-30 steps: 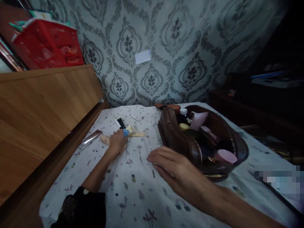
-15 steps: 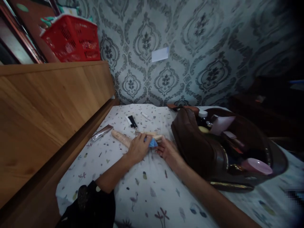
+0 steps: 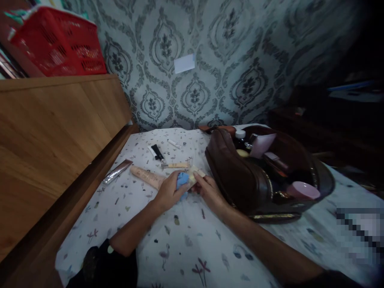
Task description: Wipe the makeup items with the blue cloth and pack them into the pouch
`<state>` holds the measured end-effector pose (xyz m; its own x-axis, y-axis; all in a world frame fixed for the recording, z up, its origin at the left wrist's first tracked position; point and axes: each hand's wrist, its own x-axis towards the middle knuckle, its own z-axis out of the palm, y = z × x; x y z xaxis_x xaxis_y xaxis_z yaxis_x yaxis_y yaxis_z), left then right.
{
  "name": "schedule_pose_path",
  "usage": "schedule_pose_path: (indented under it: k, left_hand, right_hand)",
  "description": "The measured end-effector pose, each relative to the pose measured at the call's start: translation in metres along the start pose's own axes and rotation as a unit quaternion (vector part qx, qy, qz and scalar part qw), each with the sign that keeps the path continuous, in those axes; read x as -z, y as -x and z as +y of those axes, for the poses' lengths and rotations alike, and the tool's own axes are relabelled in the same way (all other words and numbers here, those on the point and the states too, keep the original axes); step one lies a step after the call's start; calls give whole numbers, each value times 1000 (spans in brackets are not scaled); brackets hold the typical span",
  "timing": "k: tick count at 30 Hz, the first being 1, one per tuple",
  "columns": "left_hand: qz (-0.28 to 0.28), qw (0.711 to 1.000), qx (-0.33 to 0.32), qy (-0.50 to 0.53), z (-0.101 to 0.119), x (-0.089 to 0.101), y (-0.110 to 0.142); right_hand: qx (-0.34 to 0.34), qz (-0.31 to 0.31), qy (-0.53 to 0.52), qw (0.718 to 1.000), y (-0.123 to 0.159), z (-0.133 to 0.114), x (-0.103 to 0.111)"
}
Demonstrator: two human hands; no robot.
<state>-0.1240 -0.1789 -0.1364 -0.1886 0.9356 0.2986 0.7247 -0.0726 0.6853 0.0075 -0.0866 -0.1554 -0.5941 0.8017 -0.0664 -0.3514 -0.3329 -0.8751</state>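
Observation:
My left hand (image 3: 167, 192) is closed round a bunched blue cloth (image 3: 182, 180), pressing it against a pale cream tube-like item (image 3: 192, 176). The far end of that item is pinched by my right hand (image 3: 210, 193), between thumb and fingers; its label cannot be read. A beige tube (image 3: 145, 177) lies on the patterned sheet (image 3: 186, 240), partly behind my left hand. Just beyond the hands lies a slim yellowish tube (image 3: 177, 165) with a silvery end. Farther back are a black tube (image 3: 157, 153) and a small white tube (image 3: 174, 143).
A brown bag (image 3: 240, 180) stands open on the right, holding a white-capped bottle (image 3: 240, 138), a pink bowl-like item (image 3: 304, 190) and other things. At the left lies a silvery tube (image 3: 117, 172), near a wooden board (image 3: 66, 132). Above it sits a red basket (image 3: 60, 42).
The view has turned to the right. The pale item is now tilted up at its right end, and more of it and of the blue cloth shows between my hands.

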Motion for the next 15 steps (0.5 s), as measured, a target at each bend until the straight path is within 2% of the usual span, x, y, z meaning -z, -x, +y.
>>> schedule_pose_path:
  k: [5, 9, 12, 15]
  left_hand:
    - [66, 984, 44, 159, 2, -3, 0]
    - [130, 938, 129, 294, 1, -8, -3]
    - [131, 894, 209, 374, -1, -13, -5]
    - [99, 873, 230, 418, -2, -16, -4]
  right_hand:
    - [-2, -5, -15, 1000, 4, -2, -1]
    - [-9, -5, -45, 999, 7, -4, -3]
    - [-6, 7, -79, 997, 6, -5, -2]
    - [0, 25, -113, 993, 5, -3, -1]
